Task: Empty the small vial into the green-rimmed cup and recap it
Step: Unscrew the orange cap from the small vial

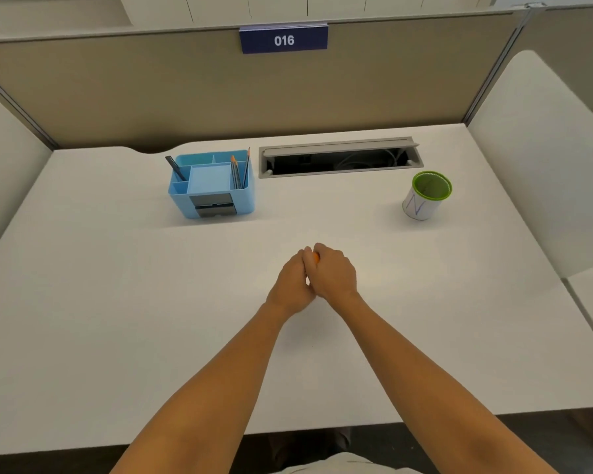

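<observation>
Both hands meet over the middle of the white desk (117,302): left hand (293,285) and right hand (332,273) curl closed together around the vial (316,257), only an orange bit showing. Green-rimmed cup (425,196) stands far right; blue organizer (211,184) far left.

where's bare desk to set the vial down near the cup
Bare desk lies between the hands and the green-rimmed cup, and left of the cup toward the blue organizer. Behind the cup, the open cable tray crowds the back edge.
</observation>
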